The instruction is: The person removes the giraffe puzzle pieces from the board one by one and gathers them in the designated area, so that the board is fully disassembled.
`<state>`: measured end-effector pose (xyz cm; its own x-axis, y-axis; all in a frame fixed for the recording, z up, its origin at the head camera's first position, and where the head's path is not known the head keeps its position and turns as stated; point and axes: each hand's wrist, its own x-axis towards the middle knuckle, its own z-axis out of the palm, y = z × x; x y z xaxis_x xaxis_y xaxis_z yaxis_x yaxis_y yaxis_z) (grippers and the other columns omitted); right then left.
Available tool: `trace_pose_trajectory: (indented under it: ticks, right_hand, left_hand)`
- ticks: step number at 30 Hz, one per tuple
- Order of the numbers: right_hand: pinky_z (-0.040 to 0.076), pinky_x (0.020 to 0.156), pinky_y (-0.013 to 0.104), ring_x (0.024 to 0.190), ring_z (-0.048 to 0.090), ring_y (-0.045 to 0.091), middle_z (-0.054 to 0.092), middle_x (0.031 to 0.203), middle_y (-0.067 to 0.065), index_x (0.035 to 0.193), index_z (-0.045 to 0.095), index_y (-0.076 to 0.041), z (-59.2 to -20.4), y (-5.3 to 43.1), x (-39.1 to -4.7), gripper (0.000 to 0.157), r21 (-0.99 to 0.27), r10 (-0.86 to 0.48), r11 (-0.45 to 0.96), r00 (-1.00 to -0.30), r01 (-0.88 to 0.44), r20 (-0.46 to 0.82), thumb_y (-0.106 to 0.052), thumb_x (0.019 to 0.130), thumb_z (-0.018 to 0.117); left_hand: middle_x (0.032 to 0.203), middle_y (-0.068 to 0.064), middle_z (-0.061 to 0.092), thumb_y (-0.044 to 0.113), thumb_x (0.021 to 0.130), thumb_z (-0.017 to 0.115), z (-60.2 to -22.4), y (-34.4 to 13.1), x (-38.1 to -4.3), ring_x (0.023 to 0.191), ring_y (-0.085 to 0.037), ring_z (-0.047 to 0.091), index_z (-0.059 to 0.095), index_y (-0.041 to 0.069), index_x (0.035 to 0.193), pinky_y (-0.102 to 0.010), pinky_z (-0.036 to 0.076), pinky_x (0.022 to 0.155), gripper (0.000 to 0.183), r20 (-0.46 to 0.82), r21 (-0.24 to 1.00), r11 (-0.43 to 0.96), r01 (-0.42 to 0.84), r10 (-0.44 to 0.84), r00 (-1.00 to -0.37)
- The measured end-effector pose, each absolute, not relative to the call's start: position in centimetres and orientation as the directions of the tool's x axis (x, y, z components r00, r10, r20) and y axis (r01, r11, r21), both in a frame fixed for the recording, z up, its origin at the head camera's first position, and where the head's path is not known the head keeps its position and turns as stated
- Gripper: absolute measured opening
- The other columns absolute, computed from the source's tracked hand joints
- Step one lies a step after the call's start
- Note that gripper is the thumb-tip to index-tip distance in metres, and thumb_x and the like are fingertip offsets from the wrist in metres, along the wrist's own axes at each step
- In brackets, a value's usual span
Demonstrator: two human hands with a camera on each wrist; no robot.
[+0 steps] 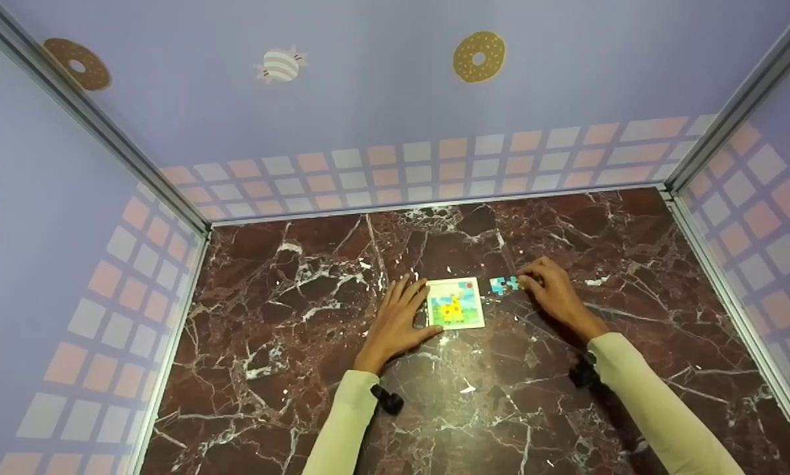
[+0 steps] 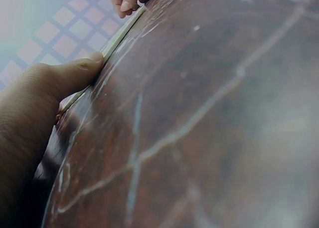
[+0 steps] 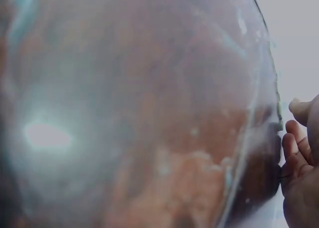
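A square puzzle board (image 1: pixel 471 319) with a yellow giraffe picture lies flat on the marbled table. My left hand (image 1: pixel 395 326) rests at its left side with fingers spread and straight, thumb against the near edge. The left wrist view shows that thumb (image 2: pixel 82 71) on the board's thin rim. Just right of the board lie small blue jigsaw pieces (image 1: pixel 498 285). My right hand (image 1: pixel 556 293) pinches the rightmost piece between thumb and fingertips, which partly hide it. In the right wrist view, only curled fingers (image 3: pixel 298 143) show at the right edge.
Dark red marbled tabletop (image 1: pixel 289 396) surrounds the board. A lilac back wall (image 1: pixel 368 99) with pink and white squares bounds the far side, and side panels (image 1: pixel 59 264) close in left and right. A black wrist strap (image 1: pixel 388 400) sits on the left sleeve.
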<state>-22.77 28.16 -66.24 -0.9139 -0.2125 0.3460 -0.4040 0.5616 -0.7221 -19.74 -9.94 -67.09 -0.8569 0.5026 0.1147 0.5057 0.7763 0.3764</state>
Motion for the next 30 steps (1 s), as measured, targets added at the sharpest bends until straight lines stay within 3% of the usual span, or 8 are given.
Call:
trace_pose_trajectory:
  ticks: [7, 14, 19, 30]
  right_hand:
    - [0.051, 0.080, 0.025, 0.092, 0.064, 0.025, 0.069, 0.103, 0.014, 0.112, 0.080, 0.005, -65.2, 26.8, -22.6, 0.013, -0.721, -0.228, 0.558, -0.911, -0.411, 0.343, 0.002, 0.099, 0.078]
    - [0.051, 0.080, 0.042, 0.098, 0.064, 0.035, 0.070, 0.109, 0.017, 0.115, 0.080, 0.004, -64.2, 24.5, -22.4, 0.018, -0.684, -0.331, 0.561, -0.883, -0.467, 0.332, -0.001, 0.098, 0.081]
    - [0.055, 0.087, 0.050, 0.104, 0.063, 0.035, 0.068, 0.111, 0.016, 0.117, 0.080, 0.003, -64.0, 23.4, -22.4, 0.020, -0.663, -0.369, 0.575, -0.875, -0.479, 0.313, -0.004, 0.098, 0.082]
    - [0.052, 0.088, 0.046, 0.104, 0.060, 0.032, 0.068, 0.112, 0.017, 0.116, 0.080, 0.003, -63.7, 21.6, -22.6, 0.023, -0.668, -0.409, 0.572, -0.872, -0.476, 0.271, -0.007, 0.096, 0.085]
  left_hand:
    - [0.178, -0.006, 0.037, 0.072, 0.095, 0.070, -67.1, -10.1, -19.6, 0.169, -0.038, 0.018, 0.048, 0.012, 0.168, -0.055, 0.007, 0.139, 0.097, 0.122, 0.385, 0.769, 0.509, 0.505, -0.855]
    - [0.178, -0.005, 0.037, 0.072, 0.095, 0.069, -67.2, -10.1, -19.7, 0.169, -0.037, 0.017, 0.047, 0.013, 0.168, -0.054, 0.005, 0.139, 0.097, 0.121, 0.395, 0.766, 0.508, 0.504, -0.855]
    - [0.178, -0.005, 0.037, 0.073, 0.097, 0.068, -67.2, -10.1, -19.7, 0.169, -0.037, 0.019, 0.046, 0.012, 0.169, -0.055, 0.007, 0.139, 0.096, 0.127, 0.385, 0.766, 0.515, 0.508, -0.852]
    - [0.178, -0.006, 0.036, 0.075, 0.097, 0.065, -67.1, -10.1, -19.7, 0.169, -0.038, 0.019, 0.045, 0.012, 0.169, -0.056, 0.007, 0.139, 0.097, 0.124, 0.373, 0.771, 0.516, 0.510, -0.851]
